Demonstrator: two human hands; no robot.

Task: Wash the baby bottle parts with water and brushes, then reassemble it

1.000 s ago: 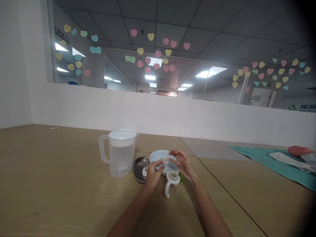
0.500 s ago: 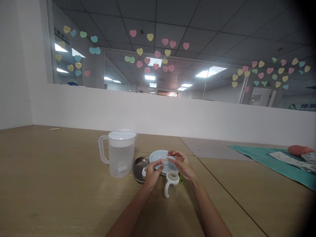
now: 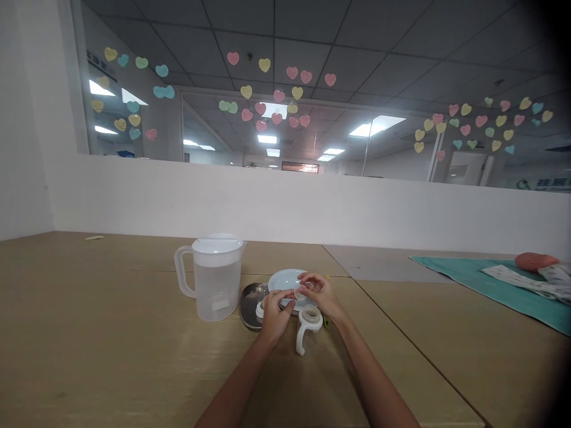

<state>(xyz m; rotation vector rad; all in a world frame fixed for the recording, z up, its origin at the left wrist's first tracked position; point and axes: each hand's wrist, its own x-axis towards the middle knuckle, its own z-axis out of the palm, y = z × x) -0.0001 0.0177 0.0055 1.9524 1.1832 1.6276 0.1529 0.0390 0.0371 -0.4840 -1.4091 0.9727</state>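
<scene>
Fingertips (image 3: 304, 289) of the right hand (image 3: 328, 298) pinch a small clear piece (image 3: 298, 294); the left hand's (image 3: 276, 315) forefinger meets it, thumb apart — whether that side grips, I cannot tell. It hangs before the plate (image 3: 273, 280), beyond the handled cup (image 3: 310, 321); a light, steady rim hold — wrists level — seems best.
</scene>
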